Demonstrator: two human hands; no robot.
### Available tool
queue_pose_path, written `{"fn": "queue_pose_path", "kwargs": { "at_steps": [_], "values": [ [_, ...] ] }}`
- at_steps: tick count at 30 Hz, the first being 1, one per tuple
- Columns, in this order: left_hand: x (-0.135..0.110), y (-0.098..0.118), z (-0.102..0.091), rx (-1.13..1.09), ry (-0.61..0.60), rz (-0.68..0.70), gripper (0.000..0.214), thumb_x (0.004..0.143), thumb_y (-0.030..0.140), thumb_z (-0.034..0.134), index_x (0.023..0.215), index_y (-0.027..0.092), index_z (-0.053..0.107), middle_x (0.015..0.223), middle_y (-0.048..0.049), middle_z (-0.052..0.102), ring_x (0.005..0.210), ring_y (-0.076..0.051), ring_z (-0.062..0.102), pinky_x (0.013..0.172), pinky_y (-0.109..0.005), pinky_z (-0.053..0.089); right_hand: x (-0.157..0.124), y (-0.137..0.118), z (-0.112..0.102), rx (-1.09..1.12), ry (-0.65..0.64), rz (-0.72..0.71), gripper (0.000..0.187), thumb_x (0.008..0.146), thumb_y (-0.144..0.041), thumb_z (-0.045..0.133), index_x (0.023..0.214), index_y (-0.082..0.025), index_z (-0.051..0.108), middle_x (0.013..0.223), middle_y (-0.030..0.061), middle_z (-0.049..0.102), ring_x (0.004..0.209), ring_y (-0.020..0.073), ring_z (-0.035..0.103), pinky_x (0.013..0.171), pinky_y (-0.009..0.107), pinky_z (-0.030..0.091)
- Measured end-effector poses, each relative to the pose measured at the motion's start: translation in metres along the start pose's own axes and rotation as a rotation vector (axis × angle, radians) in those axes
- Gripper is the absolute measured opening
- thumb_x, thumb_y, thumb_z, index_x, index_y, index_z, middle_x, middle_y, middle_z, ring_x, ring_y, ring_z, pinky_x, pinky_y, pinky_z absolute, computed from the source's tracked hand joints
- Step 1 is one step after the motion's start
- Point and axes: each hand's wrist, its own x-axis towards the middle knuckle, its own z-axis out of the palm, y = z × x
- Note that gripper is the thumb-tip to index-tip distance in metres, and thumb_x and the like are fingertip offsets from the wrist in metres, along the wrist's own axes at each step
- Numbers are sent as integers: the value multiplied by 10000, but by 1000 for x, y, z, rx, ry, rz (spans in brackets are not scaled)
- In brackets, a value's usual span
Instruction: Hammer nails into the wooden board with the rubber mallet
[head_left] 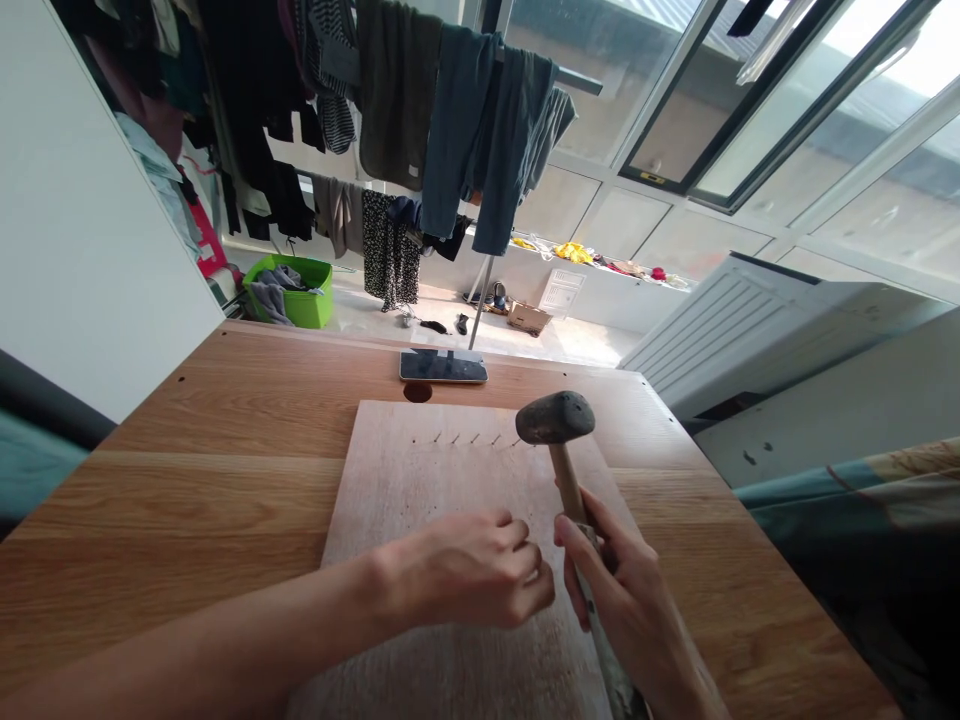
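Between board (450,480) and tabletop edges (129,432), wide margins

Windows (694,125) let in daylight. Clothes (457,130) hang over the pale floor (356,325), near a green bin (311,308). The table (187,510) shows wood grain.

A brown wooden table (210,510) with visible grain spreads across the scene, small dark holes dotting its far left and far right corners. A pale wooden board (442,480) lies flat in its middle, the near end running out of view. Beyond the board is a round dark hole (418,393), and just past that a black-faced phone (443,366) sits near the far edge.
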Motion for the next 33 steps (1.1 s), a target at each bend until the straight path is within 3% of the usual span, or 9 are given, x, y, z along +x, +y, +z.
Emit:
{"fn": "queue_pose_path", "kwargs": {
  "at_steps": [3, 5, 7, 10, 14, 23, 25, 29, 33],
  "values": [
    [-24, -23, -13, -158, -2, -167, 125, 971, 93, 579, 973, 166, 680, 854, -57, 719, 791, -195, 671, 757, -319, 559, -1, -1, 4, 17, 8, -7, 628, 930, -620, 617, 1304, -117, 648, 499, -62, 522, 337, 94, 408, 340, 205, 350],
    [-44, -40, -16, -304, 152, -457, 173, 981, 73, 549, 1058, 166, 673, 958, -58, 743, 876, -171, 692, 817, -278, 564, -3, -4, 9, 28, -6, -13, 601, 946, -594, 611, 1310, -117, 641, 482, -76, 493, 340, 91, 397, 351, 201, 346],
    [-64, -57, -14, -348, 314, -752, 121, 967, 121, 594, 1011, 187, 686, 949, -30, 760, 870, -161, 711, 826, -272, 566, -4, -9, 14, 37, -33, -12, 579, 960, -572, 600, 1307, -110, 639, 453, -90, 459, 340, 92, 388, 358, 198, 341],
    [-85, -73, -9, -400, 339, -1000, 45, 912, 192, 671, 920, 215, 709, 891, 15, 780, 811, -160, 723, 819, -285, 569, -4, -16, 24, 49, -66, -6, 565, 966, -561, 583, 1296, -106, 647, 438, -97, 438, 331, 93, 391, 353, 195, 345],
    [-94, -79, -6, -448, 281, -1043, 54, 899, 237, 672, 905, 222, 723, 914, 17, 792, 844, -170, 730, 833, -294, 558, -1, -23, 37, 53, -128, -21, 548, 970, -545, 566, 1302, -116, 641, 460, -96, 457, 334, 91, 420, 354, 189, 366],
    [-101, -76, -2, -411, 308, -1015, 69, 899, 266, 658, 895, 229, 717, 872, 7, 781, 848, -176, 716, 855, -304, 543, 4, -30, 54, 9, -235, -73, 509, 990, -500, 539, 1313, -119, 636, 454, -106, 432, 344, 94, 415, 365, 193, 346],
    [-103, -76, 0, -404, 320, -1010, 63, 891, 247, 666, 937, 235, 708, 872, 10, 779, 851, -177, 717, 873, -318, 533, 4, -33, 57, -25, -247, -97, 495, 998, -494, 530, 1310, -128, 648, 457, -100, 432, 350, 98, 413, 371, 199, 354],
    [-104, -75, 5, -379, 311, -993, 260, 863, 173, 689, 1111, 246, 663, 879, 15, 784, 867, -191, 721, 950, -388, 496, 6, -38, 62, -72, -269, -136, 473, 1009, -474, 511, 1307, -140, 661, 465, -81, 452, 363, 114, 439, 384, 212, 380],
    [-105, -75, 8, -349, 312, -977, 281, 848, 145, 676, 1110, 243, 656, 894, 1, 777, 872, -214, 717, 938, -413, 498, 5, -37, 67, -108, -238, -206, 435, 1000, -432, 522, 1301, -156, 670, 523, -46, 518, 437, 139, 512, 435, 222, 428]
  ]
}}
